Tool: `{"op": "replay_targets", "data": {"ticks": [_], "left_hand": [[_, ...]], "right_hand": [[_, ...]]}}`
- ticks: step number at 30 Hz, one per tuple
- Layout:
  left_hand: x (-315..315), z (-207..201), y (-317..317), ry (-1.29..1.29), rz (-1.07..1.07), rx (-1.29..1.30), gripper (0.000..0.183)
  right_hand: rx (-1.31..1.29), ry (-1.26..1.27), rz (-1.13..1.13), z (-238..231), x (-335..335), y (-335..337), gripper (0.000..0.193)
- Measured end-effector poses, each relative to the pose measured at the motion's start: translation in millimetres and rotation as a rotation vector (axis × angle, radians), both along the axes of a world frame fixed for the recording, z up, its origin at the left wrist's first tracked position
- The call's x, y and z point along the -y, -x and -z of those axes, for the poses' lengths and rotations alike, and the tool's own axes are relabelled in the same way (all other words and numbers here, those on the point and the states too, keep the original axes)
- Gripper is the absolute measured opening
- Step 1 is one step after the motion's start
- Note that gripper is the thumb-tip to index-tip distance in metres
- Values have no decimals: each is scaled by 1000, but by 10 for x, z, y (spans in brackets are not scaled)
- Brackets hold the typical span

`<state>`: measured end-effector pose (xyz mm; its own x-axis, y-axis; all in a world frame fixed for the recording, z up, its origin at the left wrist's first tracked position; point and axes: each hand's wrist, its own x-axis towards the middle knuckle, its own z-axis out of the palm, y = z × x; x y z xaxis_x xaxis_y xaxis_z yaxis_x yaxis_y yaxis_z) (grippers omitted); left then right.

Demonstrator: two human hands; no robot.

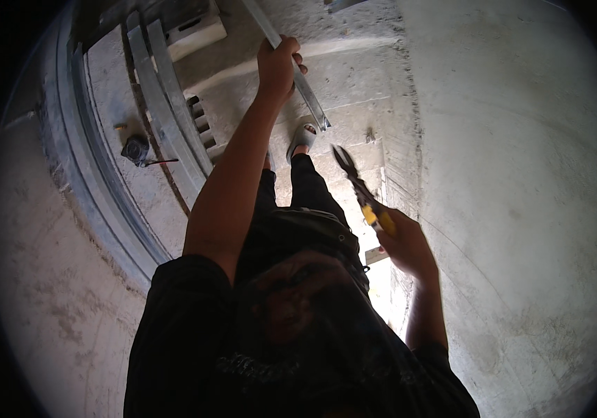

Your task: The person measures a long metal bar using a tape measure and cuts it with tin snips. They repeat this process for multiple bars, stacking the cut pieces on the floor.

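My left hand (pixel 277 67) is wrapped round a long, thin metal channel (pixel 307 94), which slants from the top of the view down to a cut end above my sandalled foot. In my right hand (pixel 406 244) I grip a pair of tin snips (pixel 355 180) by its yellow and black handles. The blades of the snips stand apart from each other and point up and to the left. They are near the lower end of the channel but do not touch it.
Several long metal profiles (pixel 166 111) lie along the left side. A dark tape measure (pixel 135 150) rests on the pale surface between them. Hollow blocks (pixel 199 122) sit beside the profiles. A bare grey wall (pixel 514 174) rises on the right, and a sandal (pixel 301 139) shows below the channel.
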<state>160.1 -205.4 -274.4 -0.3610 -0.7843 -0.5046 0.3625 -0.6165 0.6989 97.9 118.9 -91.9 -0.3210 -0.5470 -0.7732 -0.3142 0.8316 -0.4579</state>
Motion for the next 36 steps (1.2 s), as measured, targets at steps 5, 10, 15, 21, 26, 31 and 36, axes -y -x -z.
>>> {"op": "replay_targets", "data": {"ticks": [5, 10, 15, 21, 26, 31, 36], "left_hand": [[-3, -187, -171, -19, 11, -88, 15], [9, -389, -269, -18, 12, -106, 16], [14, -580, -261, -9, -2, -106, 15], [-2, -683, -201, 3, -4, -85, 14], [-7, -731, -181, -16, -37, -64, 13], [-7, -715, -145, 11, -36, -68, 12], [5, -687, -117, 10, -20, -53, 12]], "right_hand": [[425, -122, 109, -521, -625, 176, 48], [679, 121, 306, -194, -1097, -583, 55], [280, 210, 336, -184, -715, -884, 41], [114, -53, 200, -238, -264, -440, 38], [-82, 6, 13, 10, 2, -175, 54], [-101, 64, -7, 114, 119, -142, 57], [-106, 72, 8, 188, 125, -163, 60]]}}
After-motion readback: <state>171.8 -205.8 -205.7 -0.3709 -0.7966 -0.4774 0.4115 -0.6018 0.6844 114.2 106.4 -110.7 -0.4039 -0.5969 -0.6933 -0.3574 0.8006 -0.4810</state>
